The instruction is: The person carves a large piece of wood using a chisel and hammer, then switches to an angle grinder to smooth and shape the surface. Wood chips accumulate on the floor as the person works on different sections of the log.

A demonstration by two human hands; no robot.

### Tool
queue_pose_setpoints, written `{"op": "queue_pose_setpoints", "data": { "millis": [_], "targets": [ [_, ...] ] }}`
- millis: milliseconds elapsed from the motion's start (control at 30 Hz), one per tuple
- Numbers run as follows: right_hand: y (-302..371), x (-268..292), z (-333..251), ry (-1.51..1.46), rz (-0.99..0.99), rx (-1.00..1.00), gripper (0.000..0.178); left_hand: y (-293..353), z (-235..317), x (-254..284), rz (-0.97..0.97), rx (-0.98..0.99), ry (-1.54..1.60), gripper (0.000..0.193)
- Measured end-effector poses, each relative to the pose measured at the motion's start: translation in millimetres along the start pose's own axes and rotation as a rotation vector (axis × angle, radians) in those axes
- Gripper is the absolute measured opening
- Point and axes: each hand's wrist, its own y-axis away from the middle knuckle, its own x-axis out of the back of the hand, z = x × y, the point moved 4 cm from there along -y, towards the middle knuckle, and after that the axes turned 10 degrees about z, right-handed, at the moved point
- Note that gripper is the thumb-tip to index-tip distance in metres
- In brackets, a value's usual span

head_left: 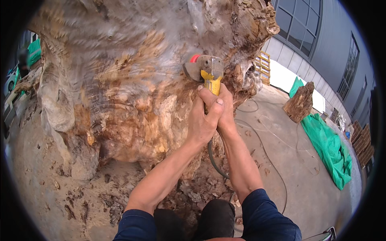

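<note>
A yellow angle grinder (212,82) with a grey metal head and a curved guard is held out in front of me, its red disc (195,58) against or very close to a huge gnarled wood stump (132,84). Both hands wrap the grinder's body. My left hand (204,116) closes round it from the left, thumb up along the top. On the other side, my right hand (226,107) grips it, partly hidden behind the left. A dark power cord (212,158) hangs below the hands. The stump's surface is brown and grey, with rough grooves.
Bark chips (197,201) litter the concrete floor below the stump. A thin cable (277,172) trails over the floor at right. Farther right lie a green tarp (327,148) and a wood chunk (300,102), with a grey building wall (335,52) behind. Wooden pallets (263,66) stand beyond the stump.
</note>
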Motion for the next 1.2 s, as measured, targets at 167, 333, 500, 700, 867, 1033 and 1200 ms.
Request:
{"op": "queue_pose_setpoints", "data": {
  "millis": [167, 333, 500, 700, 867, 1033, 1200],
  "targets": [
    [23.3, 2.9, 11.6, 0.195, -0.054, 0.088, 0.036, 31.4, -18.7, 7.7, 0.083, 0.023, 0.092, 0.066],
    [54.7, 14.5, 36.0, 0.203, -0.097, -0.059, 0.036, 70.2, -48.2, 15.3, 0.062, 0.123, -0.031, 0.071],
    [46.2, 27.1, 63.5, 0.103, 0.035, -0.055, 0.031, 63.5, -62.5, 3.5, 0.022, 0.086, -0.108, 0.071],
    [34.3, 25.5, 62.9, -0.161, 0.037, -0.185, 0.033, 38.3, -42.5, -3.5, -0.023, 0.066, -0.271, 0.068],
    [46.6, 14.1, 70.0, -0.202, -0.023, -0.271, 0.033, 49.3, -56.4, 8.6, 0.060, 0.104, -0.328, 0.066],
    [52.6, 18.7, 81.4, -0.153, -0.019, -0.267, 0.032, 55.6, -56.5, 10.4, 0.073, 0.083, -0.355, 0.067],
    [40.8, 19.0, 87.4, -0.212, 0.057, -0.275, 0.029, 40.9, -42.4, 3.1, 0.008, 0.133, -0.444, 0.069]
  ]
}}
